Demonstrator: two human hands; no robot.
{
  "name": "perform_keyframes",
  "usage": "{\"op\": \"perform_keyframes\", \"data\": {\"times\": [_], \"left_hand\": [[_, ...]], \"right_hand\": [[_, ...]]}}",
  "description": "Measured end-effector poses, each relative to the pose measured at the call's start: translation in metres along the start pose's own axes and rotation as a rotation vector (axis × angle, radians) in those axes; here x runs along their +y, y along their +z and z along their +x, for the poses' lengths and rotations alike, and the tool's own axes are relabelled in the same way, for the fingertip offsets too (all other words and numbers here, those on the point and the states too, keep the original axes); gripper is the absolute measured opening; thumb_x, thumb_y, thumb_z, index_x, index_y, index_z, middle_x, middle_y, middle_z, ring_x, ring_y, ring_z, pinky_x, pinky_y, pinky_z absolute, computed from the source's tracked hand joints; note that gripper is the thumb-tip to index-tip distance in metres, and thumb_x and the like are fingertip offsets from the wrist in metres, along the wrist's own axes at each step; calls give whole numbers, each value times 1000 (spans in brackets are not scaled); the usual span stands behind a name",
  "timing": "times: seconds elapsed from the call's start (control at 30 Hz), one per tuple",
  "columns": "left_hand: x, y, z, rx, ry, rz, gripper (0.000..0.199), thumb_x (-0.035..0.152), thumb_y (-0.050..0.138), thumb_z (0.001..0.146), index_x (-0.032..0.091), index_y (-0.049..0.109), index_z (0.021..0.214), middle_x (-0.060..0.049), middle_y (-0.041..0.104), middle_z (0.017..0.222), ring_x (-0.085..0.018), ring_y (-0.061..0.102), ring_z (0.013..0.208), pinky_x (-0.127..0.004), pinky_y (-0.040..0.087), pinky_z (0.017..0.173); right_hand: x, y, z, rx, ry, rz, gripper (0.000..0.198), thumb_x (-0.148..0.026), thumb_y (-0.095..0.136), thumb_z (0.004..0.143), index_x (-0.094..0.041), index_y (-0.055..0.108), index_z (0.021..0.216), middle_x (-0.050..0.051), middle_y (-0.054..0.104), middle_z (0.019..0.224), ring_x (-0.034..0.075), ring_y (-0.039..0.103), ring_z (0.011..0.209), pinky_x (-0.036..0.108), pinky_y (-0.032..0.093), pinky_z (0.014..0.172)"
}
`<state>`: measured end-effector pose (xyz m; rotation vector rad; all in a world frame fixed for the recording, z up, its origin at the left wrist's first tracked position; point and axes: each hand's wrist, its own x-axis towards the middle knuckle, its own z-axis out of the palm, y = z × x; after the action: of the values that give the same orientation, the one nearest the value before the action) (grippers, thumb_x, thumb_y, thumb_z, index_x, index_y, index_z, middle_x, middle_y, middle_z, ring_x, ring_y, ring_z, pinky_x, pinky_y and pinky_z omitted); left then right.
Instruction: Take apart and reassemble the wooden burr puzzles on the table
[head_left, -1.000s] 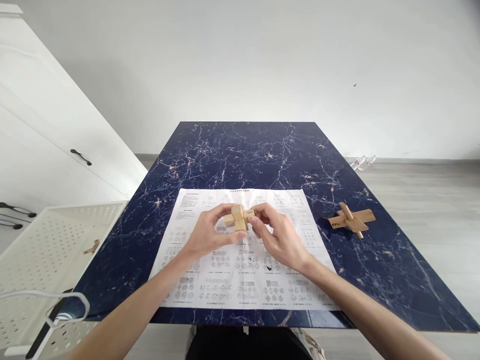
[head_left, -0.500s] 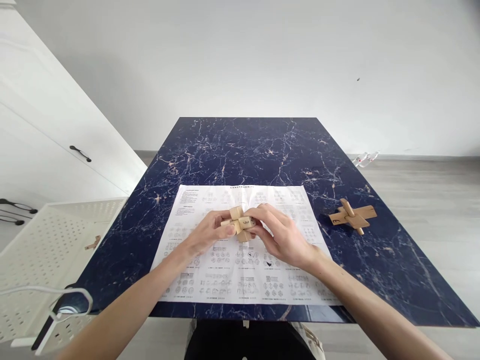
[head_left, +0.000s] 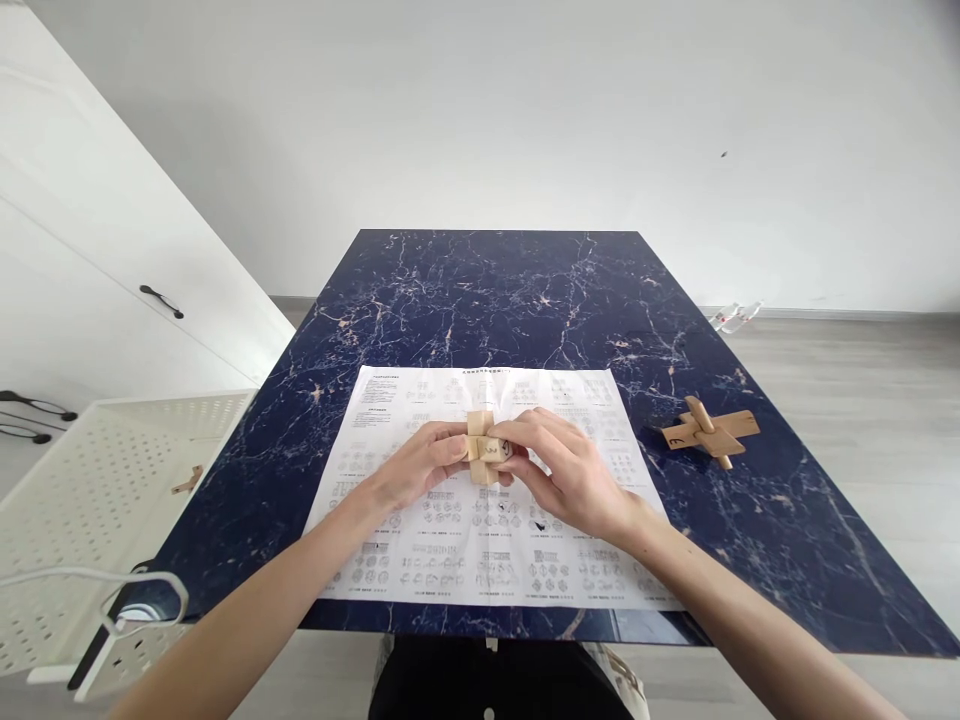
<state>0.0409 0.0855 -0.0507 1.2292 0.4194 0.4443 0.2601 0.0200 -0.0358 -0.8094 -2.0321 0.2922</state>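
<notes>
Between my two hands is a light wooden interlocking puzzle (head_left: pixel 481 424), made of crossed blocks, with a dark mark on the block facing me. My left hand (head_left: pixel 426 462) grips its left side, thumb in front and fingers behind. On the right side, my right hand (head_left: pixel 562 470) pinches the marked block between thumb and fingers. The puzzle is over the middle of a white printed instruction sheet (head_left: pixel 420 580), which has rows of small diagrams. My fingers hide parts of both sides of the puzzle.
A second, darker wooden puzzle (head_left: pixel 709 432) rests at the right on the blue marbled table (head_left: pixel 495 290). At the left stands a white perforated basket (head_left: pixel 75 480) with a small wooden piece (head_left: pixel 196 480) inside. A white cable (head_left: pixel 90 576) loops near the table's left edge.
The puzzle has turned slightly and now sits straighter, its upper and lower blocks nearly in line. Both hands keep their hold. The view has shifted a little.
</notes>
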Motion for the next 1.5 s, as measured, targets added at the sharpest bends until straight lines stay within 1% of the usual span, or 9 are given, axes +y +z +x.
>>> {"op": "perform_keyframes", "data": {"times": [0.33, 0.5, 0.63, 0.8, 0.97, 1.1, 1.23, 1.4, 1.5], "left_hand": [[1, -1, 2, 19, -1, 11, 62, 72, 76, 86, 16, 79, 111, -13, 78, 106, -30, 75, 100, -45, 59, 94], [3, 1, 2, 34, -14, -206, 72, 84, 74, 76, 18, 78, 105, -13, 77, 97, -31, 73, 92, -51, 57, 93], [3, 1, 0, 57, 19, -326, 69, 81, 76, 77, 20, 76, 110, -13, 75, 107, -32, 72, 101, -51, 56, 95], [1, 0, -2, -92, -30, -227, 73, 82, 72, 81, 18, 76, 116, -16, 74, 115, -36, 70, 111, -52, 53, 102], [3, 3, 1, -97, -23, -108, 70, 81, 73, 80, 17, 80, 107, -17, 75, 116, -37, 69, 114, -50, 55, 101], [4, 2, 5, 44, 51, -154, 62, 76, 76, 82, 19, 83, 104, -13, 78, 110, -31, 71, 104, -46, 57, 97], [1, -2, 9, 296, 152, -198, 56, 73, 69, 90, 22, 82, 109, -10, 79, 111, -26, 71, 100, -42, 57, 98], [2, -1, 8, 496, 166, 60, 48, 56, 75, 94, 20, 76, 126, -12, 74, 133, -29, 71, 115, -46, 55, 108], [4, 5, 5, 575, 179, 292, 51, 44, 85, 88, 23, 70, 132, -11, 72, 137, -31, 69, 125, -50, 54, 112]], "right_hand": [[0, 2, -1, 44, 79, 48, 14, -26, 55, 111, -25, 57, 125, 2, 65, 87, 18, 59, 72, 35, 54, 67], [1, -1, 2, 129, 194, 120, 40, -50, 62, 106, -27, 54, 138, 11, 62, 116, 25, 62, 93, 45, 59, 80], [-3, 0, 3, 78, 227, 173, 46, -50, 64, 105, -28, 51, 143, 12, 60, 126, 26, 63, 103, 47, 60, 88], [-10, 7, 4, 44, 229, 173, 73, -52, 78, 95, -29, 41, 155, 17, 54, 148, 34, 58, 129, 56, 58, 101], [-15, 6, 5, 48, 186, 175, 59, -46, 78, 96, -29, 50, 146, 14, 64, 137, 33, 63, 125, 55, 58, 103], [-13, -4, 7, 188, 221, 225, 57, -49, 77, 94, -28, 53, 140, 12, 66, 129, 32, 65, 117, 53, 58, 99], [5, -6, 6, 315, 433, 124, 52, -47, 75, 95, -28, 55, 139, 12, 66, 131, 31, 66, 116, 52, 57, 99], [33, 9, -8, 10, 618, -152, 52, -41, 80, 88, -23, 62, 133, 15, 69, 131, 39, 62, 125, 62, 52, 106], [34, 12, -11, -8, 583, -151, 55, -42, 79, 90, -23, 60, 138, 17, 64, 143, 40, 57, 135, 62, 49, 112]]}}
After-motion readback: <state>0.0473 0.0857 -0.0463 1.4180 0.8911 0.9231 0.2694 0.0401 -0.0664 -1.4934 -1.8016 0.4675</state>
